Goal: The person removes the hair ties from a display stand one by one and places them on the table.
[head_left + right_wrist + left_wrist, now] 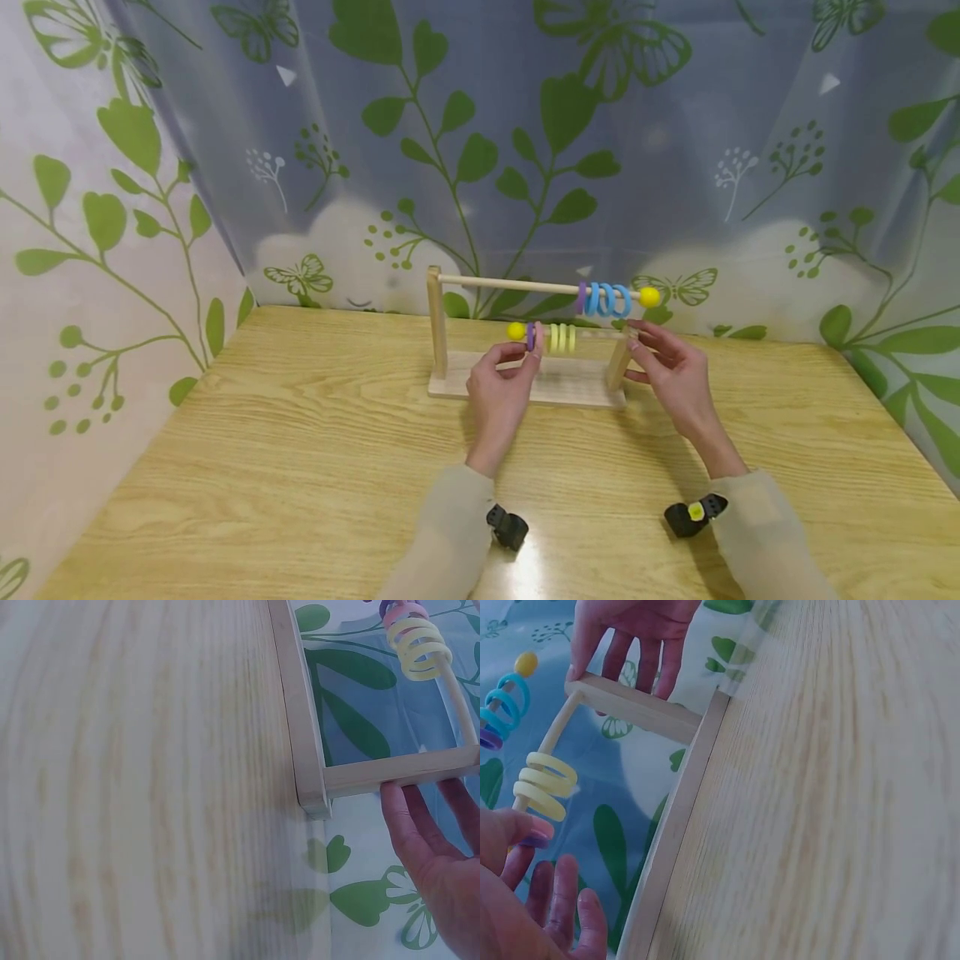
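Left hand [499, 393] pinches the pink ring [538, 336] on the lower rod [596, 334] of a wooden rack [577, 392]. At 9 o'clock from that ring, past a purple ring [530, 337], sits a yellow ball [516, 331], probably there to stop rings slipping off. At 3 o'clock, yellow rings [562, 338] hang apart from the pinch; at 2 o'clock, blue rings [606, 300] hang on the upper rod [510, 285]. Right hand [681, 385] grips the post [619, 365] bearing the lower rod, likely to steady the rack.

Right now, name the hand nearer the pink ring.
Left: the left hand is at the pink ring; the right hand is farther, holding the short post.
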The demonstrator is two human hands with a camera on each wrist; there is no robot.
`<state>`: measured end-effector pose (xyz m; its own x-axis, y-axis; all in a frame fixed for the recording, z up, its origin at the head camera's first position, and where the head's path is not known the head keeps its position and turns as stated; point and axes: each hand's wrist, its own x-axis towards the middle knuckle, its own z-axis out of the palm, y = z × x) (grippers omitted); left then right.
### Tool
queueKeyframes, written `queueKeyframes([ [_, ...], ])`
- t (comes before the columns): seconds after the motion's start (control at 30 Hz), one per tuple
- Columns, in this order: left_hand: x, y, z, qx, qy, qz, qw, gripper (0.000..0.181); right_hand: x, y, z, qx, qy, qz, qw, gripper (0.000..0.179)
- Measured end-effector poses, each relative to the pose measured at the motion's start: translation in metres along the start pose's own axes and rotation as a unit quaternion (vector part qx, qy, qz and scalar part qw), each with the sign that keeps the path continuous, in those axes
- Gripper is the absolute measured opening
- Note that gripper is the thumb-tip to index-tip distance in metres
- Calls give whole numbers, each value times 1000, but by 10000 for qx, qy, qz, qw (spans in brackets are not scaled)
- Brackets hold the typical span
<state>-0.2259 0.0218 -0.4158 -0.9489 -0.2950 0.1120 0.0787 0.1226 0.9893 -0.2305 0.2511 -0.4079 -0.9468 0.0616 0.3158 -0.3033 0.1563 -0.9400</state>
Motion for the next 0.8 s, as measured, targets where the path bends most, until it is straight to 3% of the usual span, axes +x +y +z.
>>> queueKeyframes([
  [0.43,-1,-1,0,-182,413,692,9966,15,0,-1,1,244,45,-59,9997,45],
  [0.8,-1,-1,-1,-246,576,813,9947,12,1,1,0,213,21,-109,9997,44],
])
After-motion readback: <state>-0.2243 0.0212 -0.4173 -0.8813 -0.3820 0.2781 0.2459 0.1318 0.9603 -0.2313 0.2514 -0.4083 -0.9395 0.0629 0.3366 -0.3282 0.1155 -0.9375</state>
